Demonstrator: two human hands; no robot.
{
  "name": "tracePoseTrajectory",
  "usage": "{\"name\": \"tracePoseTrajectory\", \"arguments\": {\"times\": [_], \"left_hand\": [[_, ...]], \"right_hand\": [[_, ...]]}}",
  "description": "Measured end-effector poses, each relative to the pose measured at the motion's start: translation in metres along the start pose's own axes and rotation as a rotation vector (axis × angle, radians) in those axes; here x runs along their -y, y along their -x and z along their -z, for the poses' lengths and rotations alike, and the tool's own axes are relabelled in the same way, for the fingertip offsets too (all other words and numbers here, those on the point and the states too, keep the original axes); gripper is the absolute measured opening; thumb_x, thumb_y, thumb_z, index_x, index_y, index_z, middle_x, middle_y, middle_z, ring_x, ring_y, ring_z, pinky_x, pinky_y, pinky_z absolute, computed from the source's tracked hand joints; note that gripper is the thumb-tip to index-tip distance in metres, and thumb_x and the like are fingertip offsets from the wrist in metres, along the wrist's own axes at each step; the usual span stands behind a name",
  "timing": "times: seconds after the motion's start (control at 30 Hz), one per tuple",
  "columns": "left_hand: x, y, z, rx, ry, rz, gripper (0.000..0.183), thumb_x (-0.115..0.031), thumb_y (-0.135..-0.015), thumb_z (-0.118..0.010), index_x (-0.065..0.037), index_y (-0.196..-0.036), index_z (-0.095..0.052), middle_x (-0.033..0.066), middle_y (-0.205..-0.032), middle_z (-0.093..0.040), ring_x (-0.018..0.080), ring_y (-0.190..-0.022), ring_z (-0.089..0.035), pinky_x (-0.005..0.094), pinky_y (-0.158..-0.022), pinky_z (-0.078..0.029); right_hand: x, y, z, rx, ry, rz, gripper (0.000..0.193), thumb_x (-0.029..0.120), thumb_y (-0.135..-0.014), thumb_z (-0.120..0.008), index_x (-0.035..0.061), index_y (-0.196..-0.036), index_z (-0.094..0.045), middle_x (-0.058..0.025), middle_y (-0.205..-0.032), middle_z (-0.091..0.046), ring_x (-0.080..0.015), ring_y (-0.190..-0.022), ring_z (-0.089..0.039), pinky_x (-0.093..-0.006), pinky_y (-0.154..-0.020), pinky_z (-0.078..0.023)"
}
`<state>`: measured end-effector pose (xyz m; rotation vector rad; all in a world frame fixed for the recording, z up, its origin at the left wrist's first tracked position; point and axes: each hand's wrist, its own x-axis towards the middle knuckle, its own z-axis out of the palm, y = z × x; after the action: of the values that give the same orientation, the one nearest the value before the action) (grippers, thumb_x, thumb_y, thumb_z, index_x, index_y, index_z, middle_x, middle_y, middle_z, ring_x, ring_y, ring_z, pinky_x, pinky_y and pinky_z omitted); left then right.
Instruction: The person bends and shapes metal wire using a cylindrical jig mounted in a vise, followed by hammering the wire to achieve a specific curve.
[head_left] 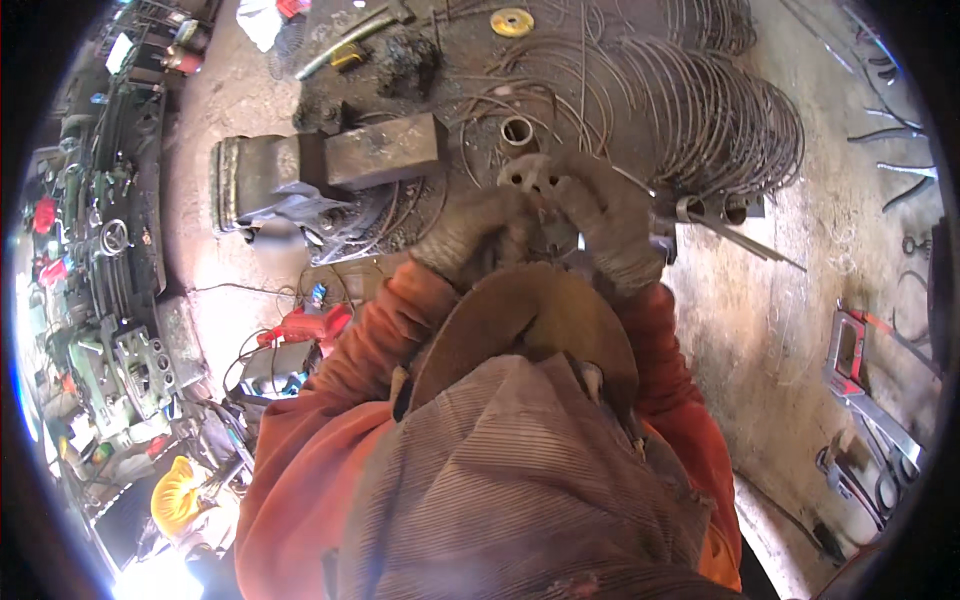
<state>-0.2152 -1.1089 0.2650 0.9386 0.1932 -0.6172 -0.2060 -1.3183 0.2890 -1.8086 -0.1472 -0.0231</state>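
Observation:
Both my hands are gloved and meet over the near edge of the metal bench. My left hand [478,235] is closed, its fingers curled against the underside of a small grey metal piece with round holes [530,176]. From the other side, my right hand [610,225] has its fingers bent round the same piece. The fingertips partly cover it, so its full shape is hidden. Just beyond it, a short pipe [517,133] stands upright with its open end up. A brown curved plate-like rim [530,320] lies in front of my chest, below my hands.
A bench vise [270,180] and a rectangular metal block [388,150] sit at the left. Coiled wire rings [720,115] fill the right of the bench. A yellow disc [512,22] and hammer [350,42] lie far back. A red hacksaw [848,350] is at the right.

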Motion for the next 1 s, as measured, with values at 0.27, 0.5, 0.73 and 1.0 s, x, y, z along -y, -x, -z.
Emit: {"name": "tracePoseTrajectory", "arguments": {"times": [0.27,0.5,0.73,1.0], "left_hand": [[0.0,-0.009,-0.024,0.128,0.06,0.228,0.038,-0.021,-0.101,-0.065,0.006,-0.128,-0.066,0.0111,-0.107,-0.073,0.0168,-0.088,-0.068,0.0288,-0.079,-0.055],[-0.005,0.014,0.037,0.067,-0.38,0.133,0.041,-0.02,-0.099,-0.066,0.003,-0.132,-0.066,0.0115,-0.116,-0.074,0.0161,-0.093,-0.071,0.0291,-0.085,-0.056],[0.017,0.021,0.084,-0.091,-0.429,0.012,0.045,-0.025,-0.101,-0.065,0.003,-0.137,-0.062,0.015,-0.118,-0.073,0.0195,-0.091,-0.073,0.0302,-0.079,-0.059],[0.015,0.02,0.063,-0.121,-0.467,0.059,0.045,-0.025,-0.101,-0.067,0.004,-0.135,-0.063,0.0142,-0.116,-0.074,0.0199,-0.087,-0.074,0.0303,-0.076,-0.06]], "right_hand": [[-0.023,0.006,0.003,-0.068,0.037,-0.211,0.019,0.019,-0.095,-0.075,0.0031,-0.107,-0.074,-0.0037,-0.083,-0.072,-0.0129,-0.077,-0.066,-0.0305,-0.066,-0.052],[-0.052,0.021,0.037,-0.083,0.351,-0.099,0.019,0.021,-0.096,-0.07,0.0022,-0.101,-0.071,-0.0173,-0.085,-0.072,-0.028,-0.078,-0.07,-0.04,-0.07,-0.053],[-0.088,0.006,0.047,0.069,0.586,-0.042,0.026,0.023,-0.096,-0.067,0.0004,-0.109,-0.073,-0.0217,-0.096,-0.072,-0.0378,-0.089,-0.07,-0.0441,-0.079,-0.054],[-0.092,-0.002,0.045,0.124,0.54,-0.063,0.024,0.022,-0.096,-0.065,0.0014,-0.107,-0.072,-0.0226,-0.097,-0.071,-0.0398,-0.09,-0.069,-0.0461,-0.078,-0.053]]}}
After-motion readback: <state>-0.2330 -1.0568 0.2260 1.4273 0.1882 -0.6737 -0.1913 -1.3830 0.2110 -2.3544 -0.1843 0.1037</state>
